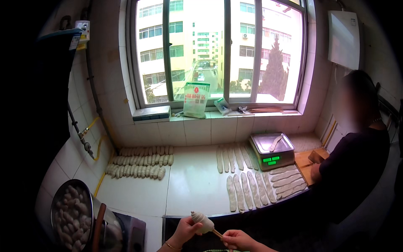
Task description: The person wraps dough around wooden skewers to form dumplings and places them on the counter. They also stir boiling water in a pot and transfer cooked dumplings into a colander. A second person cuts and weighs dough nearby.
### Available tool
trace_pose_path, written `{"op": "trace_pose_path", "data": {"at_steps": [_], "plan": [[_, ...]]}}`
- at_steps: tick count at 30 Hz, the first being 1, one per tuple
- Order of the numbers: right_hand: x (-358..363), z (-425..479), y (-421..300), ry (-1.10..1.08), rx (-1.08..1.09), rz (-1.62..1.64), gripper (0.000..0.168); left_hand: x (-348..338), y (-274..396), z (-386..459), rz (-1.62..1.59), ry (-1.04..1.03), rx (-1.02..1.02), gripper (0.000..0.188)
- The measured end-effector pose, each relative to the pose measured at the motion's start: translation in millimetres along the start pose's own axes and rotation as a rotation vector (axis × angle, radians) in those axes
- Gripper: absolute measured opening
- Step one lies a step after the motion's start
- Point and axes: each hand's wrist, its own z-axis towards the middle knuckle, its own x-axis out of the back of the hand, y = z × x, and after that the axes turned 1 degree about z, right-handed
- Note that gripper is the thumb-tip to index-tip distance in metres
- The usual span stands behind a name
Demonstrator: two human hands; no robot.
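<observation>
My left hand (186, 231) pinches a pale piece of dough (203, 223) wound in a spiral around wooden sticks (217, 233). The sticks come out of its lower right end, where my right hand (236, 240) grips them. Both hands are held in front of the counter's near edge. Beyond them, flat strips of dough (247, 191) lie in rows on the white counter (192, 186). Rows of coiled dough pieces (140, 161) lie at the back left of the counter.
At lower left stands a large metal pot (107, 226) filled with pale pieces, with a brown stick by its rim. A digital scale (277, 160) bears one strip. A co-worker (355, 157) stands at the right by a wooden board (303, 168). Bags and sticks (267, 110) lie on the windowsill.
</observation>
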Motion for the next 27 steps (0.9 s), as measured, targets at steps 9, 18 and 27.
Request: {"op": "trace_pose_path", "data": {"at_steps": [9,18,27], "plan": [[-26.4,0.6,-5.3,0.804,0.812,-0.945,0.018,-10.0,5.9,7.9,-0.085,0.012,0.088,0.023],[-16.4,0.5,-7.0,0.832,1.034,-1.100,0.020,-6.8,-13.4,5.1,-0.563,-0.007,0.310,0.011],[-13.5,2.9,-13.1,0.860,1.080,-1.115,0.018,-29.0,9.4,5.0,-0.385,0.099,0.247,0.011]]}}
